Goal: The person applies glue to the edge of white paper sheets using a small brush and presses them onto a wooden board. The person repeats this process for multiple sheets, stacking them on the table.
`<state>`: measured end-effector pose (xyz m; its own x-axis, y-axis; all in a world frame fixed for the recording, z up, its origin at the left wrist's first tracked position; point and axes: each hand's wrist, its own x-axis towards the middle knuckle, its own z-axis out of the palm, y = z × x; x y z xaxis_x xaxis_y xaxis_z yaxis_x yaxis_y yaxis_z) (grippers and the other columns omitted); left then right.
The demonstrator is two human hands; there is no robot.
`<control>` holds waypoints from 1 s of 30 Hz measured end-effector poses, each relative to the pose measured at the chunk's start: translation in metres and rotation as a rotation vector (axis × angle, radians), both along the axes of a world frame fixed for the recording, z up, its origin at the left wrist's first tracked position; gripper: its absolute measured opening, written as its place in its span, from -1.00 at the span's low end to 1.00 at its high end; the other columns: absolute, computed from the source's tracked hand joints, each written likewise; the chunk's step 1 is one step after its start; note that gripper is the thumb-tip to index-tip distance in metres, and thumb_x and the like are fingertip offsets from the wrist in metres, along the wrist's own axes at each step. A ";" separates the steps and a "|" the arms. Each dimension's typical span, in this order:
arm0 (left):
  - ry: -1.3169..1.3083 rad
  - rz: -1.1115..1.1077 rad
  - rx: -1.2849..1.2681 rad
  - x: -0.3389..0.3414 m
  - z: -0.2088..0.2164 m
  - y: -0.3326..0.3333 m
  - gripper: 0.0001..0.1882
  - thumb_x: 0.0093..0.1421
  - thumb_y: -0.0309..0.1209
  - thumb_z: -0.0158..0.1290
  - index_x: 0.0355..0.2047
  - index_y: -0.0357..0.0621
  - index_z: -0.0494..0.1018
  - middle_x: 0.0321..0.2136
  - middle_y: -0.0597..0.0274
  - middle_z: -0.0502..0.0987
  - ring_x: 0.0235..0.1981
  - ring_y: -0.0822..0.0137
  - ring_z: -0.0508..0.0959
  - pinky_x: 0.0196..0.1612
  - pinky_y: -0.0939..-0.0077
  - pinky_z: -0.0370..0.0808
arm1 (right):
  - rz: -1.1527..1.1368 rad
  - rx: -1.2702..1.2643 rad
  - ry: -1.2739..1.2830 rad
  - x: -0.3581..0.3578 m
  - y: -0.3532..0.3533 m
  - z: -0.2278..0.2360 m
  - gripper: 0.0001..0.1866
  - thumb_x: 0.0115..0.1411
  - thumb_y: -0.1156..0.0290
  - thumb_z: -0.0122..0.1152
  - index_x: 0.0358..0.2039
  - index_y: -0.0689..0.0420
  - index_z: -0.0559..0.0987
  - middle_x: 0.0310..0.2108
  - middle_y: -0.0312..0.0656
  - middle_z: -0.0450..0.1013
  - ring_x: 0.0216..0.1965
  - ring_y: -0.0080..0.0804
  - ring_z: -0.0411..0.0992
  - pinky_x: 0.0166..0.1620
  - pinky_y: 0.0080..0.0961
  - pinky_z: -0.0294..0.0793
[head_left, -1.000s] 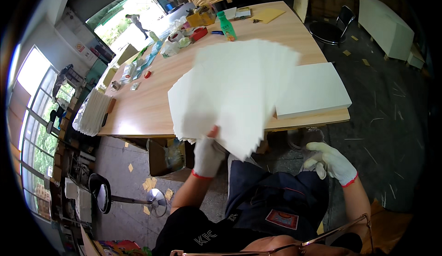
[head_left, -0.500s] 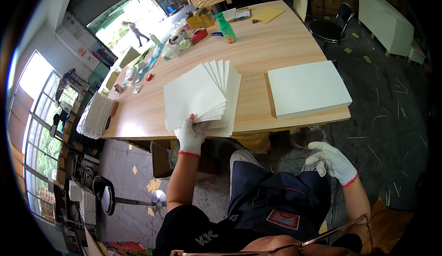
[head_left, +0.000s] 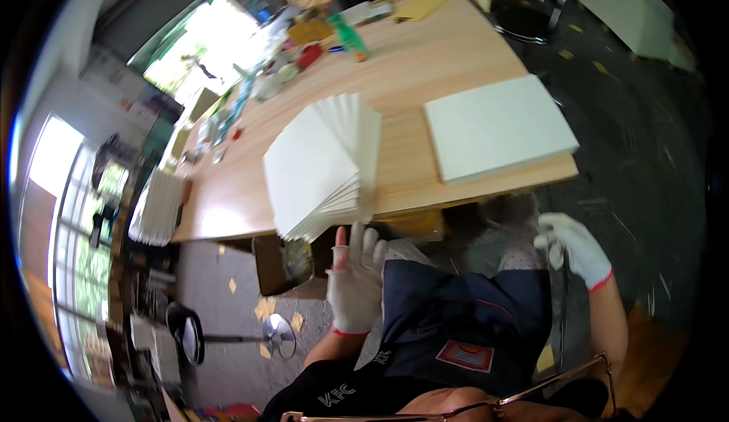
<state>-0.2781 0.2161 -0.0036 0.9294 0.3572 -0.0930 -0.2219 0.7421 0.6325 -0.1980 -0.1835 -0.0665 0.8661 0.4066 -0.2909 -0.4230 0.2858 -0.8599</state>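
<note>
A fanned stack of white sheets [head_left: 311,164] lies near the table's front edge, its lower corners spread like steps. My left hand [head_left: 355,281], in a white glove with a red cuff and a bare fingertip, is just below the stack. Its fingers are stretched out and hold nothing. Off the table to the right, my right hand [head_left: 575,247], also gloved, hangs with its fingers loosely curled and apart; nothing shows in it. A neat, thick stack of white sheets [head_left: 501,130] rests on the right part of the table.
On the wooden table [head_left: 402,65] stand a green bottle [head_left: 349,39] and a red tape roll [head_left: 309,57]. Another white stack [head_left: 157,206] sits at the left edge. Below are an open cardboard box [head_left: 281,270] and a stool [head_left: 184,335]. A black chair [head_left: 528,21] stands beyond the right side.
My left hand has let go of the fanned sheets and drawn back toward me, its fingers opening. My right hand has shifted slightly right. The whole view has tilted and blurred a little.
</note>
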 end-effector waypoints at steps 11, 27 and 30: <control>-0.529 -0.367 1.957 0.224 0.014 -0.190 -0.60 0.23 -0.45 0.08 0.10 -0.10 0.48 0.02 0.09 0.50 0.07 0.01 0.45 0.14 0.27 0.41 | -0.664 -1.116 -0.520 0.130 -0.036 0.006 -0.39 0.24 -0.26 0.05 -0.25 0.12 0.56 -0.30 0.00 0.58 -0.27 -0.04 0.57 -0.13 -0.24 0.48; -0.571 -0.560 1.811 0.304 -0.035 -0.210 -0.75 0.17 -0.49 0.17 -0.11 -0.18 0.59 -0.16 0.08 0.57 -0.11 0.15 0.58 -0.04 0.36 0.53 | -0.432 -1.190 -0.744 0.168 -0.009 0.031 -0.57 0.30 -0.07 -0.02 -0.28 0.05 0.55 -0.36 -0.03 0.55 -0.26 -0.01 0.53 -0.18 -0.13 0.47; -0.557 -0.650 1.636 0.298 -0.030 -0.211 -0.74 0.17 -0.57 0.12 -0.10 -0.18 0.58 -0.12 0.09 0.58 -0.08 0.16 0.58 -0.02 0.38 0.53 | -0.542 -0.943 -0.514 0.159 -0.007 0.021 -0.60 0.36 0.00 -0.03 -0.30 0.10 0.52 -0.43 -0.07 0.49 -0.34 -0.15 0.49 -0.23 -0.31 0.40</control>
<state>0.0201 0.0052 -0.0337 0.7387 -0.6199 0.2648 -0.5970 -0.4192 0.6840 -0.0386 -0.1905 -0.0451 0.9607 -0.2330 0.1509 0.0110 -0.5114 -0.8593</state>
